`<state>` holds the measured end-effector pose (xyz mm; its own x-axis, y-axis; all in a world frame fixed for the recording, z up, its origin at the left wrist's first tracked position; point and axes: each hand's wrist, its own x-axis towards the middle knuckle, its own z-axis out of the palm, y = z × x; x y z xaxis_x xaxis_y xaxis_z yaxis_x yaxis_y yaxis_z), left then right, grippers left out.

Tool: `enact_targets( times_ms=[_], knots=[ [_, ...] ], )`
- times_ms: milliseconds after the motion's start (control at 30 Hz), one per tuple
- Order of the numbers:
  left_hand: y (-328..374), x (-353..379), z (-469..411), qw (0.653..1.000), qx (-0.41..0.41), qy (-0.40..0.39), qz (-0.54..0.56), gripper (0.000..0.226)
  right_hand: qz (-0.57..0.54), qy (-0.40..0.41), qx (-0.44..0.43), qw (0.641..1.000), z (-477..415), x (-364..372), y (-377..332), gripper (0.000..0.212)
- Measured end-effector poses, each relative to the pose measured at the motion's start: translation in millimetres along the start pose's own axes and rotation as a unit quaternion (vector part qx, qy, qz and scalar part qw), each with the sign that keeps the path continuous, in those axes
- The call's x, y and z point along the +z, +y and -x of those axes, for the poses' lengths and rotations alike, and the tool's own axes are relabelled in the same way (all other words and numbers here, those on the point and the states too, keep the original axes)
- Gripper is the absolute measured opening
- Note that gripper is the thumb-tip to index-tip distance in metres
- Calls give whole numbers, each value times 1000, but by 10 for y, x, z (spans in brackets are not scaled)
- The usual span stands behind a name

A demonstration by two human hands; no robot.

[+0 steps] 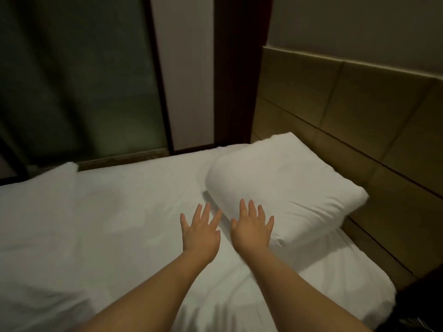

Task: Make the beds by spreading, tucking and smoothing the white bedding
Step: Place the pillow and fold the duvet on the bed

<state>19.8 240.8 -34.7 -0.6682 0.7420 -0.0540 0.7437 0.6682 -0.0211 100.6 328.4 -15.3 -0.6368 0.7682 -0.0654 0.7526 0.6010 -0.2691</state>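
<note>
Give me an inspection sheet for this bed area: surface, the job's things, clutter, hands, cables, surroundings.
Surface: white sheet spread over the bed, with soft wrinkles toward the near edge.
Job's things: pillow lies at the bed's head, against the headboard; more white bedding bulges under its near end, possibly a second pillow.
Clutter: nothing seen.
Hands: left hand open with fingers spread, over the sheet beside the pillow; right hand open with fingers laid on the pillow's near edge.
Cables: nothing seen.
Surroundings: tan panelled headboard on the right, dark curtain beyond the far side, dark wooden post at the corner; the light is dim.
</note>
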Motion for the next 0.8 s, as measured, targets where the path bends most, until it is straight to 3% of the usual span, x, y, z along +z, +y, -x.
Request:
enact_targets(
  times_ms=[200,500,800],
  knots=[
    [-674,33,561,989,-141,-49,-8,60,6,-66,-109,992,366,389,-574,61],
    [-1477,317,1212,969,-238,-57,39,62,37,-78,-201,976,773,639,-1532,61],
    [-3634,457,1559,956,-290,-13,52,60,65,-129,-235,961,1153,1471,-3341,61]
  ],
)
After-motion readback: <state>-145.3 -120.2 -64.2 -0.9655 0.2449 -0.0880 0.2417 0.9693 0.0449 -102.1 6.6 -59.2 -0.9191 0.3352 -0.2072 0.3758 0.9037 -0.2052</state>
